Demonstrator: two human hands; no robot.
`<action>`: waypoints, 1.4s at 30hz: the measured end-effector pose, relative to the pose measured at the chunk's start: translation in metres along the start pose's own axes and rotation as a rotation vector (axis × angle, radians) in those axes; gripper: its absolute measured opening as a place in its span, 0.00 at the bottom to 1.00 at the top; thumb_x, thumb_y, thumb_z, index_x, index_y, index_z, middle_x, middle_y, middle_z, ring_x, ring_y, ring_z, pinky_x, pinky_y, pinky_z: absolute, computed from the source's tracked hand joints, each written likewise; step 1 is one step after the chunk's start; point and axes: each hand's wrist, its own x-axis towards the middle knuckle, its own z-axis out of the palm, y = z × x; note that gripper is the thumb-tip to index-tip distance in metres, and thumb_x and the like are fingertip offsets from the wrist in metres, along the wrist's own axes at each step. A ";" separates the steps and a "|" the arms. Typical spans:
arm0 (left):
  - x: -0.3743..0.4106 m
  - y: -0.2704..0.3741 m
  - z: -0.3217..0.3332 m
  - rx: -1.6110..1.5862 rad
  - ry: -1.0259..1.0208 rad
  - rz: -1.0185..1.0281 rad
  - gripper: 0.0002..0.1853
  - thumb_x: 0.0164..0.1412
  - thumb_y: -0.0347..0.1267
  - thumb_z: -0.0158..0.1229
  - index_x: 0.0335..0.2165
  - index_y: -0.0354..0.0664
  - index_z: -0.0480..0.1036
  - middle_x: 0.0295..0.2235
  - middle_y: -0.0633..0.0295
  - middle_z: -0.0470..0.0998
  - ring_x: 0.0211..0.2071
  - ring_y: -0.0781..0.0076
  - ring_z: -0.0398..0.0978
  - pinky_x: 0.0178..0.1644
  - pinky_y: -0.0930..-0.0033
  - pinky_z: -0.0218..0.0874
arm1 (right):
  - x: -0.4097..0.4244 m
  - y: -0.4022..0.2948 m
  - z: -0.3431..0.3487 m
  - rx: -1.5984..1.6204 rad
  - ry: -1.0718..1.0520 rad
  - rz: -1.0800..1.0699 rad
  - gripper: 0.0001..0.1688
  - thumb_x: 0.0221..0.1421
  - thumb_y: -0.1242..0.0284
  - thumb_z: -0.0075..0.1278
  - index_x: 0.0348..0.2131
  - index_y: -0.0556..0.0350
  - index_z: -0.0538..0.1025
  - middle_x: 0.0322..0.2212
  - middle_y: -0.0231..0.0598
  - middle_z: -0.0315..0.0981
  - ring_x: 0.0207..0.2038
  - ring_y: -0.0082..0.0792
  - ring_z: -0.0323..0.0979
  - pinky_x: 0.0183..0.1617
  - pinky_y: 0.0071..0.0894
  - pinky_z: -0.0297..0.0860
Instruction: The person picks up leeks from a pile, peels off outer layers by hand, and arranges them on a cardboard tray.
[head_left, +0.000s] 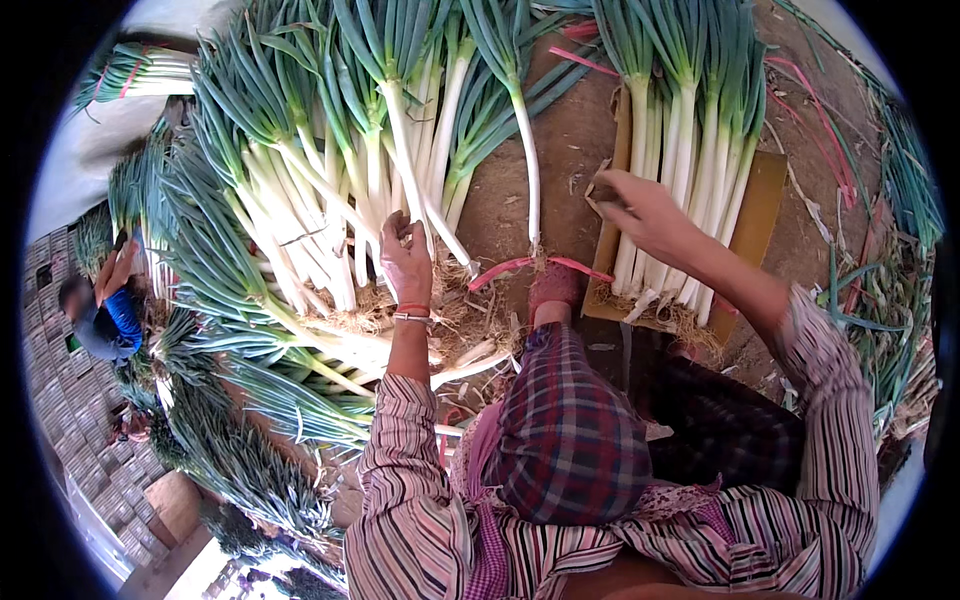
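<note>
My left hand (406, 259) is at the root ends of a large heap of long green onions (281, 187), fingers curled against a white stalk (406, 154). Whether they grip it cannot be told. My right hand (646, 214) is above the left side of a row of green onions (686, 150) lying on a brown board (757, 195). Its thumb and fingers are apart near the board's raised left edge, with nothing seen between them. A single green onion (530, 165) lies between heap and row, its roots at a red tie strip (502, 270).
My foot (556, 289) is beside the board, under the red strip. More red strips (814, 112) and leaf scraps (862, 300) lie on the soil at right. Further green onions (240, 442) spread along the left. Another person (109, 315) is at far left, near standing bundles.
</note>
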 end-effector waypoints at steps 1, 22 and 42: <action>0.002 -0.006 -0.007 0.113 0.005 -0.001 0.23 0.55 0.31 0.53 0.47 0.29 0.61 0.43 0.46 0.68 0.41 0.60 0.69 0.43 0.62 0.65 | 0.027 0.007 0.024 -0.146 -0.126 0.042 0.21 0.49 0.67 0.51 0.37 0.67 0.67 0.33 0.59 0.69 0.39 0.55 0.68 0.41 0.41 0.66; -0.048 0.030 0.022 -0.454 -0.166 -0.310 0.15 0.57 0.32 0.52 0.39 0.31 0.71 0.30 0.55 0.76 0.31 0.74 0.72 0.36 0.72 0.64 | 0.052 -0.067 0.164 1.074 0.268 0.598 0.22 0.49 0.71 0.53 0.42 0.63 0.65 0.34 0.38 0.69 0.33 0.25 0.68 0.37 0.24 0.66; 0.008 0.296 0.156 -1.235 -0.532 0.258 0.15 0.61 0.40 0.47 0.36 0.37 0.64 0.29 0.62 0.71 0.25 0.74 0.71 0.25 0.73 0.64 | -0.108 -0.029 -0.022 0.206 0.378 0.359 0.26 0.50 0.70 0.51 0.46 0.60 0.61 0.33 0.52 0.68 0.37 0.45 0.69 0.40 0.34 0.64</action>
